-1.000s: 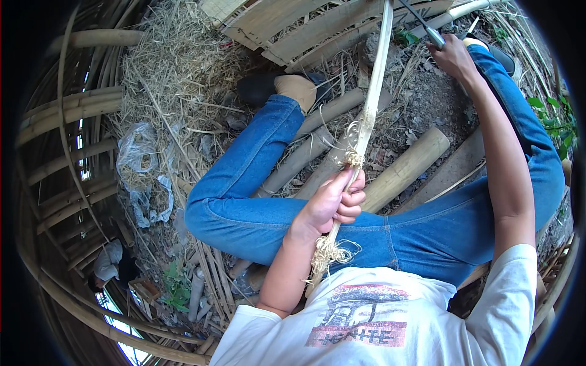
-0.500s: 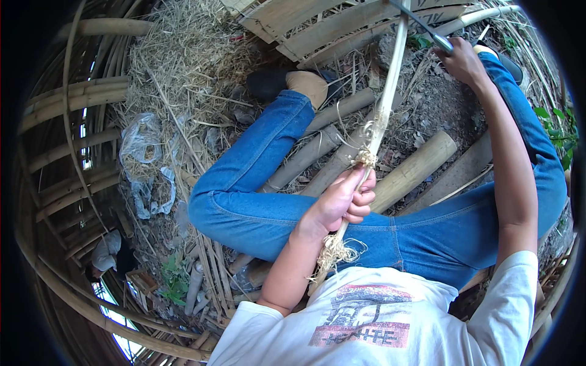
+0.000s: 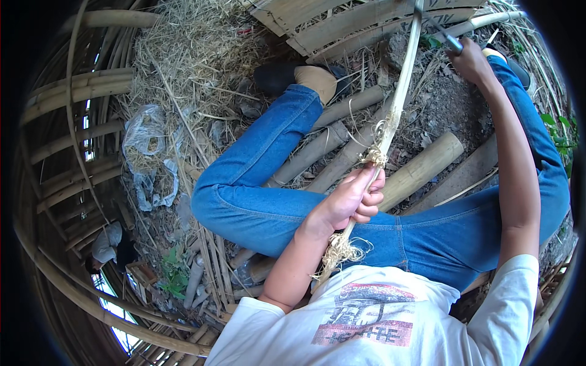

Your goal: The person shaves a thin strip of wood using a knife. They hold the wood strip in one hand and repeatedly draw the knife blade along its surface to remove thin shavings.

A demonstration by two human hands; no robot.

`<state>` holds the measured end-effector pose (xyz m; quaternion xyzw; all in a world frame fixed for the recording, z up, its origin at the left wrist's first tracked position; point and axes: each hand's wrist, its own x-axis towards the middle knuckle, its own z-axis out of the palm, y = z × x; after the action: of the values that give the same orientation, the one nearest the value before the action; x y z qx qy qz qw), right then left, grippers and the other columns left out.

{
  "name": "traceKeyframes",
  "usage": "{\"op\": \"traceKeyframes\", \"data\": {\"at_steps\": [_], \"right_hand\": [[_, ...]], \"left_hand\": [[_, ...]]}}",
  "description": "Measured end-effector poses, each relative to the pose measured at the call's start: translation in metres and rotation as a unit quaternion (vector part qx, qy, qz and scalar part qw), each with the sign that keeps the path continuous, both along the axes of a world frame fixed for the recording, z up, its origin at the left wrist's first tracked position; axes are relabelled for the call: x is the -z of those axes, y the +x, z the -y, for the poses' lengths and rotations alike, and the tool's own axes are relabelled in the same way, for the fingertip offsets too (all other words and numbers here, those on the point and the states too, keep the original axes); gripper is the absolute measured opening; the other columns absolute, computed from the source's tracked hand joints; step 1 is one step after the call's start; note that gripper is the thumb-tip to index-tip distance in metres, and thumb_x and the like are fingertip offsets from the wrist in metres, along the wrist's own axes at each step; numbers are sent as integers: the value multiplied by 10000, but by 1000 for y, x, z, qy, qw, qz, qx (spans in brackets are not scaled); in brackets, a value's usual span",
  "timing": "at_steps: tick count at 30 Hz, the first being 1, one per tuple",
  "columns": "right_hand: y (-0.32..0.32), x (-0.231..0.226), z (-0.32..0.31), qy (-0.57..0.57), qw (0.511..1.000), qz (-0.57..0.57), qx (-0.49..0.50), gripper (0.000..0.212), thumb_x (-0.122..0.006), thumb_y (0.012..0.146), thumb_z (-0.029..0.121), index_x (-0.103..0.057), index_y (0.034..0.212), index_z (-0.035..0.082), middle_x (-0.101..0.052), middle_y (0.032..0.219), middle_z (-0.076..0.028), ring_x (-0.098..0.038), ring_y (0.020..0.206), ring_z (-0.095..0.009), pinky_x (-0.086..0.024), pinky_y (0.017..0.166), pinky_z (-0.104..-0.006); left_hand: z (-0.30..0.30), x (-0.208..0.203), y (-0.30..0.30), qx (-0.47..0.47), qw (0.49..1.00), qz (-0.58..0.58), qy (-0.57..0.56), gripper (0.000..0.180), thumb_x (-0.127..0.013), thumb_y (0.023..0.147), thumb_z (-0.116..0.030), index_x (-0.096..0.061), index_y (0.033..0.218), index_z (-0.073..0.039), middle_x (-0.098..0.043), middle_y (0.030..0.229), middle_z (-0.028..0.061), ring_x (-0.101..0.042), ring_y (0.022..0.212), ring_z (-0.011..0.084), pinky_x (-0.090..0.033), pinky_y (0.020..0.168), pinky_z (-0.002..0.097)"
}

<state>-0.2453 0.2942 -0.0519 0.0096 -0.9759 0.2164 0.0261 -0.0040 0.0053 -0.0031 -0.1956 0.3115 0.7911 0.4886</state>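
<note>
My left hand point(image 3: 360, 200) is closed around a long pale bamboo strip point(image 3: 400, 100), which runs from my waist up past the top edge of the view. Curled shavings point(image 3: 346, 249) cling to the strip below the fist, and more bunch just above it. Farther out on the right, my right hand point(image 3: 473, 66) is wrapped around the grey handle of a knife point(image 3: 453, 44). Its thin blade points up and left toward the strip's far end. The blade is blurred, so I cannot tell whether it touches the strip.
Thick bamboo poles point(image 3: 424, 168) lie on the ground between my bent legs. A slatted bamboo panel point(image 3: 332, 27) stands beyond my foot. Straw point(image 3: 189, 67) and a crumpled plastic bag point(image 3: 144, 131) lie left. What looks like a person in a grey cap point(image 3: 107, 236) shows beside the bamboo framework point(image 3: 73, 91).
The whole view has shifted slightly, with most things now farther right. My left hand and the bamboo strip have moved a little rightward. Both grips stay the same.
</note>
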Motion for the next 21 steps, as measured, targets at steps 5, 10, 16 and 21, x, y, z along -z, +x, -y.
{"op": "traceKeyframes", "data": {"at_steps": [5,10,16,21], "right_hand": [[4,-7,0,35,988,-6,-150,295,-613,795,206,-602,869,-79,-618,777,-273,-623,796,-396,-471,721,-436],[-9,-5,-7,-5,999,30,-18,237,-622,788,187,-625,841,-44,-610,751,-259,-626,770,-377,-468,696,-441],[6,-11,1,39,985,20,-165,254,-646,791,205,-624,844,-42,-613,783,-241,-598,787,-402,-467,705,-431],[16,-14,10,25,989,29,-140,309,-669,788,231,-604,894,-52,-620,817,-239,-605,810,-383,-465,726,-429]], "left_hand": [[0,-2,3,-1,1000,10,7,373,-229,995,-434,-323,759,-160,-215,558,-97,-141,435,-7,-109,351,161],[0,1,1,6,1000,9,14,378,-227,993,-440,-324,759,-161,-216,556,-96,-138,435,-6,-107,349,164],[-1,-1,1,-1,1000,11,17,373,-232,994,-433,-327,758,-161,-220,557,-99,-145,434,-8,-108,349,162],[-1,2,1,-7,1000,14,24,364,-239,997,-416,-329,755,-159,-222,556,-99,-146,433,-7,-111,348,158]]}}
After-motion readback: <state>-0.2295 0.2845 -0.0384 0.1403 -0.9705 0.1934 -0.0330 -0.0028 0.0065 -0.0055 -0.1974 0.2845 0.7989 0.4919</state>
